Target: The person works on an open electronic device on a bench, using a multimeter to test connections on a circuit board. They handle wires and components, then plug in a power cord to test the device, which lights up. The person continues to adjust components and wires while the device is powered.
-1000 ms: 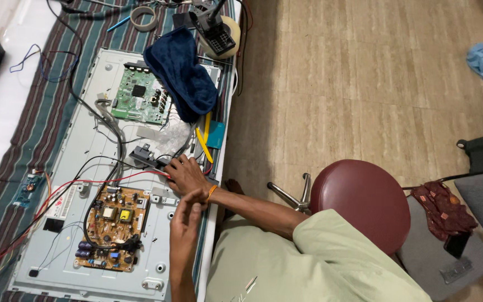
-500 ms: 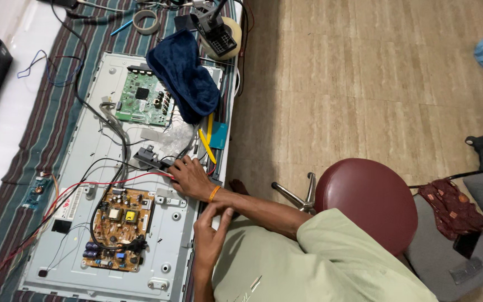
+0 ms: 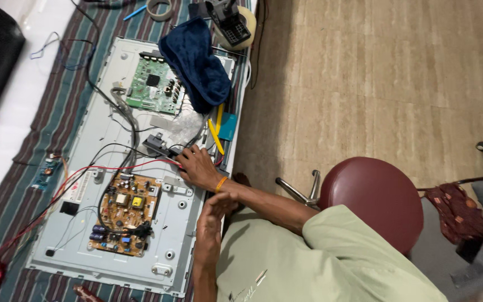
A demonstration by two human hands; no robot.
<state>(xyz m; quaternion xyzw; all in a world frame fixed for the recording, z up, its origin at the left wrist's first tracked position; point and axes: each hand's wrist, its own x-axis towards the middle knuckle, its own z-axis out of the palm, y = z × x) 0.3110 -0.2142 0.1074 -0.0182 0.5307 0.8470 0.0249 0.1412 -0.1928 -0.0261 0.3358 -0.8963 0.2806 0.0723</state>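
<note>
wires (image 3: 157, 163) mid metal back panel (image 3: 79, 168) on counter | right hand (image 3: 197, 166) fingers spread on them | left hand (image 3: 214, 208) half-curled, empty, at panel edge, risen since earlier | brown circuit board (image 3: 123, 213) beside; blue cloth (image 3: 195, 61) beyond

The right hand (image 3: 197, 168) reaches forward, palm down, fingers spread and bent, an orange band at its wrist, forearm stretched out from the body. The left hand (image 3: 214, 208) sits nearer the body, loosely curled, holding nothing, elbow bent.
</note>
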